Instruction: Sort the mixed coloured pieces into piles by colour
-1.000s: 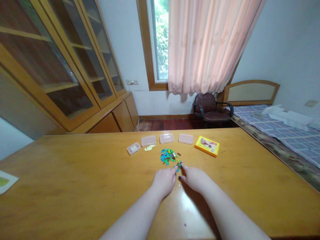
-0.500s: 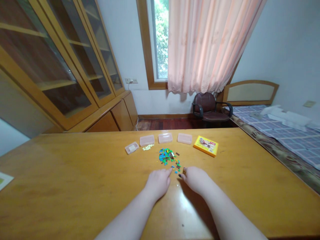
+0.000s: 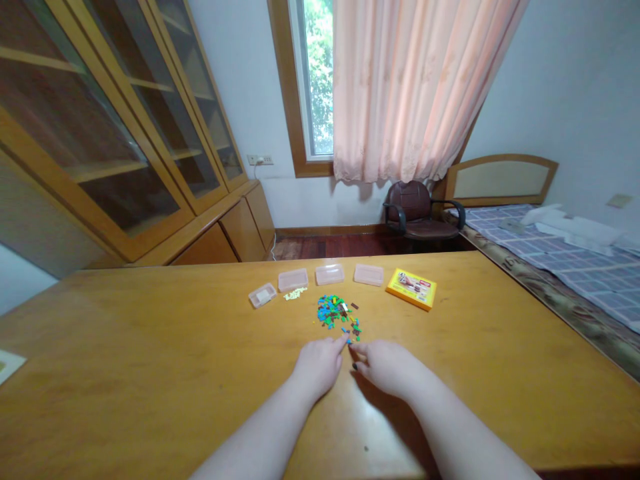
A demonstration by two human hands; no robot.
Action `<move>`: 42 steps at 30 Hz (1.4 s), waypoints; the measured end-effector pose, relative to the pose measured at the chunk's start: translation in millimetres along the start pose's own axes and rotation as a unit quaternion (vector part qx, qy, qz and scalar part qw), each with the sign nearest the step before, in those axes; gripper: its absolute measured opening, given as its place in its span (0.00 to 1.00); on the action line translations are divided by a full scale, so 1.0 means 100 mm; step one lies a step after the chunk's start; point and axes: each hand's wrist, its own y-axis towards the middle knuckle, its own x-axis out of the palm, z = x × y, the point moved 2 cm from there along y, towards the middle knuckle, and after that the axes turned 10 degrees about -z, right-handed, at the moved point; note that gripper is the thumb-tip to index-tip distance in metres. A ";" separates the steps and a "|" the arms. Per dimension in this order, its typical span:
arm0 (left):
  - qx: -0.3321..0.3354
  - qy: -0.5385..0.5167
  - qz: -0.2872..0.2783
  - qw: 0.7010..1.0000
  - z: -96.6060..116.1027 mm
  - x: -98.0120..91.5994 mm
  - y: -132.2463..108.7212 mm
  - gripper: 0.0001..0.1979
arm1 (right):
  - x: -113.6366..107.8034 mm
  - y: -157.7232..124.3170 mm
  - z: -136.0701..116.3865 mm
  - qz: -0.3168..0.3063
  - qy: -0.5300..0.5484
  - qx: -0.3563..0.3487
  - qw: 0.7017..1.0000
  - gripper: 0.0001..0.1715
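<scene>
Small building bricks in blue, green, yellow and brown form a loose pile point(image 3: 330, 310) near the middle of the table, with a few strays trailing toward me. My left hand point(image 3: 319, 364) rests at the near side of these strays, its index finger stretched out to a small blue brick point(image 3: 349, 341). From the right, my right hand point(image 3: 387, 364) reaches to the same spot, index finger extended and the dark-nailed thumb apart below it. Both index tips are close together at the blue brick; whether they touch it is too small to tell. The other fingers are curled or hidden.
Behind the pile stand clear plastic boxes, among them a small one point(image 3: 263, 295) and a larger one point(image 3: 330, 274). Pale cream pieces point(image 3: 295, 294) lie in front of the left boxes. A yellow box point(image 3: 411, 289) lies at the right on the wooden table point(image 3: 150, 373).
My right hand has moved left, bringing its index finger next to the left one at the small blue brick. The left hand has barely moved. The view has shifted slightly.
</scene>
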 end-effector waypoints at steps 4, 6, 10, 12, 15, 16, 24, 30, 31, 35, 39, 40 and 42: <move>0.031 -0.011 -0.004 0.999 0.04 -0.02 0.00 0.24 | 0.02 0.01 -0.02 -0.010 -0.008 -0.010 1.000 0.21; 0.036 -0.018 -0.008 0.999 0.06 -0.02 0.00 0.23 | 0.00 0.00 -0.02 -0.008 -0.004 -0.012 1.000 0.19; 0.016 -0.025 -0.003 1.000 0.02 -0.02 0.01 0.24 | -0.01 0.00 -0.03 -0.002 0.007 -0.015 1.000 0.20; -0.008 -0.026 0.002 1.000 -0.03 -0.02 0.02 0.24 | 0.01 0.02 -0.02 0.004 0.008 -0.013 1.000 0.24; -0.030 -0.029 0.006 0.999 -0.08 -0.03 0.03 0.24 | 0.07 0.06 0.00 0.011 0.005 -0.018 1.000 0.29; -0.032 -0.028 0.006 0.999 -0.10 -0.04 0.03 0.24 | 0.10 0.08 0.00 0.011 0.005 -0.021 1.000 0.30; -0.047 0.022 -0.018 0.998 -0.07 -0.03 -0.02 0.26 | 0.13 0.18 0.06 0.020 0.004 0.029 0.999 0.31; 0.020 0.039 -0.037 0.998 0.05 -0.04 -0.10 0.23 | 0.05 0.29 0.14 0.079 0.029 0.066 0.994 0.29; 0.032 0.041 -0.035 0.998 0.07 -0.04 -0.10 0.23 | 0.04 0.31 0.15 0.082 0.034 0.068 0.994 0.28; 0.039 0.025 -0.014 0.999 0.09 -0.05 -0.06 0.22 | 0.01 0.35 0.19 0.079 0.040 0.054 0.995 0.26; 0.015 0.003 0.012 1.000 0.04 -0.05 0.02 0.22 | 0.02 0.37 0.23 0.072 0.034 0.062 0.995 0.25; 0.015 -0.001 0.016 1.000 0.02 -0.04 0.04 0.22 | 0.02 0.37 0.24 0.070 0.034 0.067 0.995 0.25; 0.017 -0.009 0.020 1.000 0.01 -0.03 0.08 0.21 | 0.02 0.37 0.27 0.068 0.036 0.077 0.994 0.25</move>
